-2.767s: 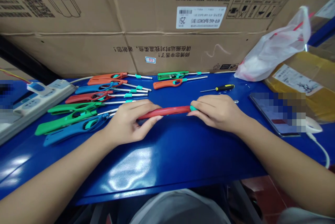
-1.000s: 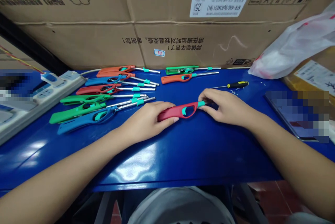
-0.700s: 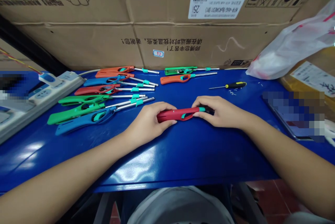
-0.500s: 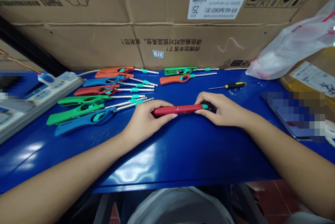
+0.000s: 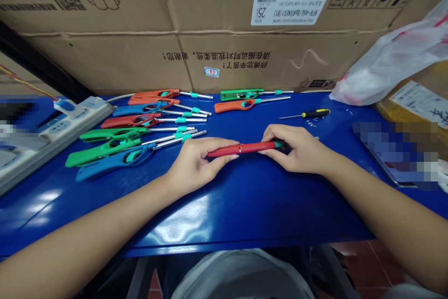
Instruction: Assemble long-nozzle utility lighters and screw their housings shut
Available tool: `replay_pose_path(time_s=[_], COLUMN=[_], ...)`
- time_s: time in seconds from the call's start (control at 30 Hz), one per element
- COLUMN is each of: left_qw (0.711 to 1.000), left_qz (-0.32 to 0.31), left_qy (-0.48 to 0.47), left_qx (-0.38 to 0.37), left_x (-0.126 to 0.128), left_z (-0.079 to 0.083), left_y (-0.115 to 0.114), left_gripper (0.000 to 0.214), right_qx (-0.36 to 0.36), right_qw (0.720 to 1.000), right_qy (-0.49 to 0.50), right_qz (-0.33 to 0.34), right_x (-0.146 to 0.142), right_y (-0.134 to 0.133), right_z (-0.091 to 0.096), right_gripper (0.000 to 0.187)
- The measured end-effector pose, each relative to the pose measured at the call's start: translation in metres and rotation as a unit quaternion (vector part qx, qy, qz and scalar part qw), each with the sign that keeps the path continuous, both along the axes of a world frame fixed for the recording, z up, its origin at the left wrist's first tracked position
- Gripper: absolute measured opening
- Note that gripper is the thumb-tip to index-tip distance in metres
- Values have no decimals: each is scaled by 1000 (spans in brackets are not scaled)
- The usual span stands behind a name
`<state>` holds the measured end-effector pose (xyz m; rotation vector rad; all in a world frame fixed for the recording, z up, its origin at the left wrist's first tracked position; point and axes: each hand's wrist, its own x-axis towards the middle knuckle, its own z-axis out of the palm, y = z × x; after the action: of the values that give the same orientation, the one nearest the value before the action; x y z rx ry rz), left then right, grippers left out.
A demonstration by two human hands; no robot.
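The left hand (image 5: 196, 161) grips the butt of a red lighter (image 5: 241, 149), fingers curled round it; the right hand (image 5: 297, 147) pinches its teal nozzle end. The lighter lies level, edge-up, just above the blue tabletop (image 5: 245, 205), right of a row of lighters (image 5: 140, 126).

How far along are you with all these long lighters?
A row of lighters lies whole at the left of the blue table, so those look done. In hand: a red lighter, its seam up, held by the left hand and right hand. Two lighters near the screwdriver may be left.
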<state>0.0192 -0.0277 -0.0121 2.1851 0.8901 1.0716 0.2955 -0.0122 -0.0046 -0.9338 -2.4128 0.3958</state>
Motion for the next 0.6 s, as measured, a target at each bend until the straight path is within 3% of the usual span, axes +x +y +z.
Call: replay_pose_path(time_s=[0.1,0.27,0.43,0.6], left_qw=[1000,990,941,928], left_qz=[-4,39,38,30], left_qy=[10,-7,-117,-138], left_qx=[-22,-137,-314,-345], left_x=[2,8,11,11], left_z=[2,-1,-4,2], left_y=[-1,0,2,0], left_gripper=[23,33,46,48], right_qx=[-8,-18,-4,-20], right_qw=[1000,999,998,998], right_qy=[-7,-42,-58,-64], right_qz=[8,-13,-34,-7], right_x=[-1,2,8,3], right_y=[0,3,9,6], right_z=[1,2,1,1], right_gripper=[15,18,19,20])
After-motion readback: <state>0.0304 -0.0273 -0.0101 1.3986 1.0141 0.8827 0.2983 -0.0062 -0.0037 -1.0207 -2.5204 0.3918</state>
